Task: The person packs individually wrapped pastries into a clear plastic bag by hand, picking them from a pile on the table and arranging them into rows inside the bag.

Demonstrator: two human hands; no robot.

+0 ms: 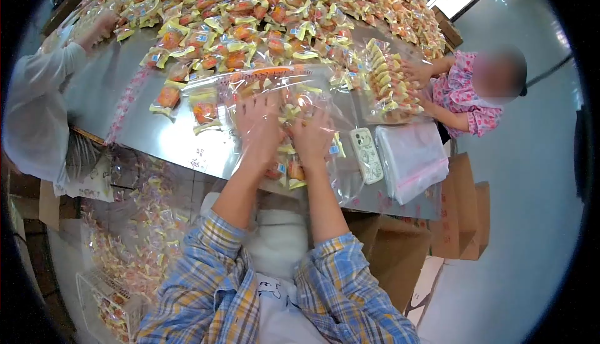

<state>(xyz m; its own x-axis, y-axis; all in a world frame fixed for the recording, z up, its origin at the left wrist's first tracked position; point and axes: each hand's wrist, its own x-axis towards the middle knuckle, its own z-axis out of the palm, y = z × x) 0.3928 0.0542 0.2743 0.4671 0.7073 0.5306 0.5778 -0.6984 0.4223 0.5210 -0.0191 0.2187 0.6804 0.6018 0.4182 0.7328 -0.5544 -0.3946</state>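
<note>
Has a clear bag on the near part of the metal surface, with wrapped packets showing through the film. Reaches both forearms forward, almost side by side, with checked sleeves pushed up toward the elbows. Lays the left hand at the bag, back upward, slightly farther forward than the other, fingers extended, a little apart and not clenched. Sets the right hand just beside, back upward too, wrist near the bag's lower part, over packets. Cannot tell whether anything is gripped in the right fingers, blurred behind glare; cannot tell either which layers of film pass over or under each hand.

Bears orange-red print along the far part of the bag, too blurred to read. Shows black handwriting near the surface edge, left of the bag, also illegible.

Just right of the bag, has a phone in a patterned case, then a stack of clear bags with a pinkish strip. Beyond, spreads into a large heap of yellow-and-orange packets. At right, shows a person in a pink patterned top, hands at another bag with packets in rows; at left, a person in white, one hand near the heap. Below right, includes a cardboard box with faint red print.
</note>
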